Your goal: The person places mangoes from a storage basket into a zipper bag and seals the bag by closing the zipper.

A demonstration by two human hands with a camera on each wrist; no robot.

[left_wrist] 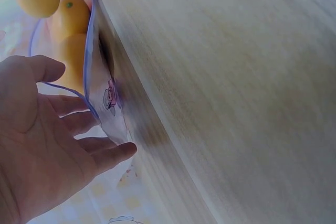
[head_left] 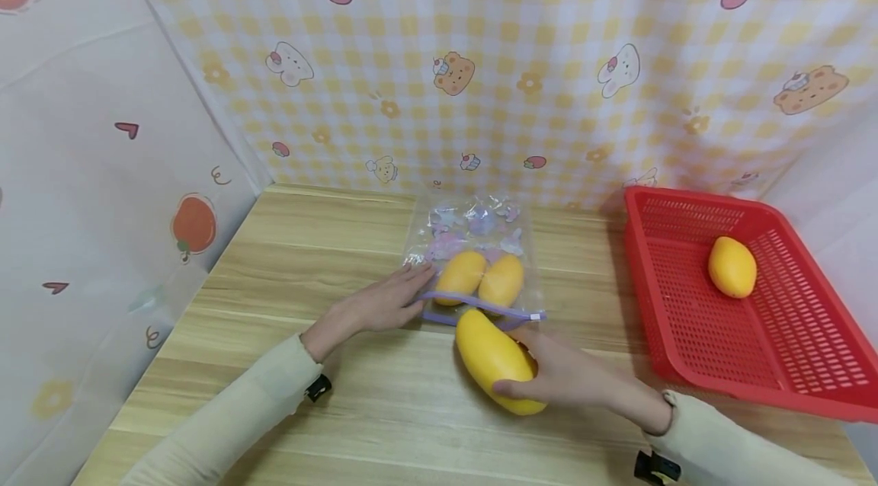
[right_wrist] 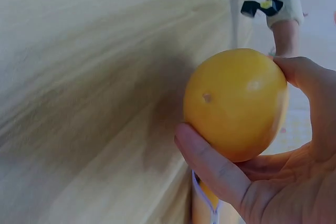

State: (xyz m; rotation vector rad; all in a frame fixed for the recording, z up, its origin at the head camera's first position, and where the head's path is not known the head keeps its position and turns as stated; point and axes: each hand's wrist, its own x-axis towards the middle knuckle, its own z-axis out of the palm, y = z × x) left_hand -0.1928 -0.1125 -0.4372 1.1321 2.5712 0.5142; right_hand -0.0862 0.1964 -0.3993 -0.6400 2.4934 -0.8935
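A clear zip bag (head_left: 473, 231) with pastel prints lies on the wooden table, its purple-rimmed mouth (left_wrist: 90, 35) spread apart toward me. Two yellow mangoes (head_left: 461, 277) are inside it. My left hand (head_left: 387, 303) is at the bag's left edge, fingers extended and loosely spread; in the left wrist view that hand (left_wrist: 47, 135) has its fingers against the bag beside the rim. My right hand (head_left: 565, 368) grips a larger yellow mango (head_left: 495, 360) just in front of the bag mouth. Thumb and fingers curl round this mango (right_wrist: 236, 106) in the right wrist view.
To the right stands a red plastic basket (head_left: 655, 303) with perforated walls, holding one yellow mango (head_left: 732, 267). A patterned yellow-checked curtain (head_left: 411, 90) hangs behind the table (head_left: 309, 242), and a white printed sheet (head_left: 89, 189) hangs on the left.
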